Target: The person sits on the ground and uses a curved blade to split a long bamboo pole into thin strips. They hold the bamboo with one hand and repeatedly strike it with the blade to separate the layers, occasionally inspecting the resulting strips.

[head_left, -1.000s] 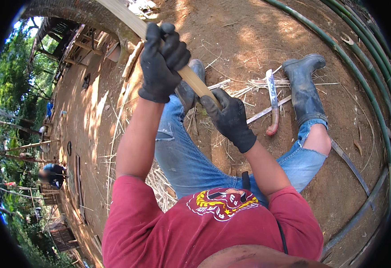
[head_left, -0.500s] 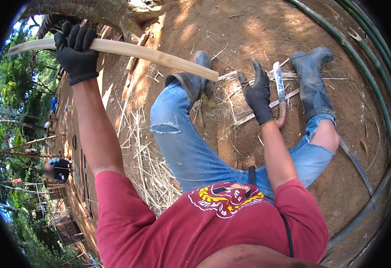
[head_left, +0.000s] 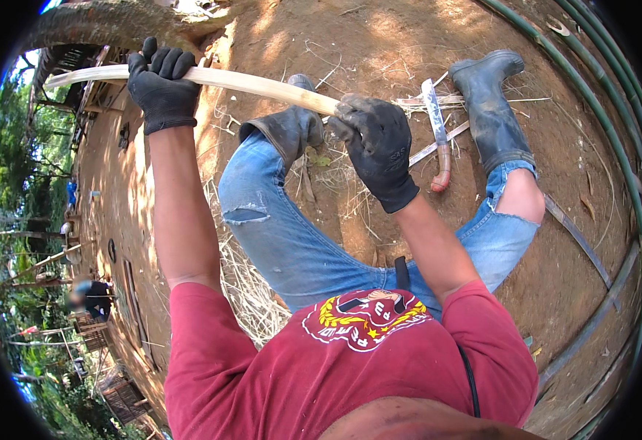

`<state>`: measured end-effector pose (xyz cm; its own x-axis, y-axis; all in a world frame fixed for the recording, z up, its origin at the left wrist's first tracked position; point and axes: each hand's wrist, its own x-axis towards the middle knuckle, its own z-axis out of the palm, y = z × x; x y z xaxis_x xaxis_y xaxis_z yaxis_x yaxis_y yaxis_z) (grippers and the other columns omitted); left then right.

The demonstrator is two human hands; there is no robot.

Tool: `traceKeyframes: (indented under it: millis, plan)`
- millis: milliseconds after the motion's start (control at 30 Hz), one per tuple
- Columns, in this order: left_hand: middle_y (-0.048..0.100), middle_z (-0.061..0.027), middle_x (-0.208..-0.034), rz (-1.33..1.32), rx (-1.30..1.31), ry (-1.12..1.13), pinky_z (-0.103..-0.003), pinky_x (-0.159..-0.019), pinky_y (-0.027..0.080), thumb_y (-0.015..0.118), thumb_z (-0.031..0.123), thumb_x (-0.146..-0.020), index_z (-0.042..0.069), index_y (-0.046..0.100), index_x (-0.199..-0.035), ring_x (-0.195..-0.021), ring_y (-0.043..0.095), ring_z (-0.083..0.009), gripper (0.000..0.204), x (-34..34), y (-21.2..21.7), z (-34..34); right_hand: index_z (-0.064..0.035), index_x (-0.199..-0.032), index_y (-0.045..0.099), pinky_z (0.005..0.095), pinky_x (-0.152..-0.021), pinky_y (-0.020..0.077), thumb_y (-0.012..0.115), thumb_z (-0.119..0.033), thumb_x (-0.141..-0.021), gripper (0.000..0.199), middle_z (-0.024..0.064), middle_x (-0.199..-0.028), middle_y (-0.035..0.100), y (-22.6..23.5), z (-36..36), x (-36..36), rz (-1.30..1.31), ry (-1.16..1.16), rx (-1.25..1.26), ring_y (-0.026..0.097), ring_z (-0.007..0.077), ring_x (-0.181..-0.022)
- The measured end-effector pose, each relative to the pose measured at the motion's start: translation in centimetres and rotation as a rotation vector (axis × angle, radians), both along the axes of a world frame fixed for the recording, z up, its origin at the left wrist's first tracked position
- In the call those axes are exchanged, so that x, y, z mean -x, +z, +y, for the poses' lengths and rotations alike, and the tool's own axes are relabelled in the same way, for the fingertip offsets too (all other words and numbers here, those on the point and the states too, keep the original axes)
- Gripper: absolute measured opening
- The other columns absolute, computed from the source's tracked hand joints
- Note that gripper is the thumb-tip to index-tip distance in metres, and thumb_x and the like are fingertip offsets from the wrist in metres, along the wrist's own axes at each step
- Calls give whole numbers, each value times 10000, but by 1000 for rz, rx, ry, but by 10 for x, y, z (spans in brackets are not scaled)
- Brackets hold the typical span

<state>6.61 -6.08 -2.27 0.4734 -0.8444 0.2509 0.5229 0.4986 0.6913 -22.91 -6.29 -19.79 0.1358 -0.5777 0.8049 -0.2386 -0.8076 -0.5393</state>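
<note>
A long, pale, slightly curved bamboo strip (head_left: pixel 262 86) stretches across in front of me, above my left boot. My left hand (head_left: pixel 163 84), in a black glove, wraps round it toward its left part. Its right end sits in the closed fingers of my right hand (head_left: pixel 376 143), gloved in black too; the very tip is hidden there. On the ground between my boots lies a machete (head_left: pixel 436 125) with a brown handle, its blade pointing away from me, apart from both hands.
Thin shavings (head_left: pixel 251 293) are heaped beside my left thigh, and split strips (head_left: pixel 438 145) lie under the machete. Green bamboo poles (head_left: pixel 599 103) curve along the right. A tree trunk (head_left: pixel 108 28) is at the far left. Another person (head_left: pixel 93 299) is off to the left.
My right hand was open and empty; now it has closed on the strip's right end. My left hand and the strip have shifted to the right in the picture.
</note>
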Motion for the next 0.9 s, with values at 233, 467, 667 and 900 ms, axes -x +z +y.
traceKeyframes:
  millis: [233, 467, 667, 900]
  plan:
    - [286, 50, -556, -2, 132, -185, -246, -420, 248, 437, 404, -1027, 55, 578, -958, -441, 260, -75, 383, -6, 9, 12, -39, -887, 606, 303, -662, 531, 697, -256, -922, 238, 49, -769, 673, -15, -38, 12, -786, 125, -710, 655, 139, -701]
    - [291, 51, -543, 71, 213, -331, -249, -419, 251, 422, 426, -1028, 61, 563, -922, -432, 282, -73, 406, -6, 24, 19, -22, -1066, 650, 362, -851, 495, 619, -584, -902, 586, 89, -975, 682, 1, -47, 42, -366, 259, -662, 629, 177, -964]
    - [277, 54, -541, 20, 119, -106, -247, -417, 242, 417, 422, -1027, 75, 558, -909, -431, 262, -74, 392, -4, 30, 27, -159, -1070, 694, 420, -896, 422, 741, -444, -781, 408, 24, -1005, 607, 27, -19, 24, 50, 79, 60, 577, 239, -986]
    - [274, 53, -548, -39, 115, -86, -250, -414, 234, 441, 409, -1019, 77, 566, -923, -435, 251, -74, 368, 9, 26, 30, -127, -947, 676, 386, -795, 432, 772, -213, -792, 201, 20, -900, 634, 24, -11, 21, 130, 82, 15, 590, 228, -895]
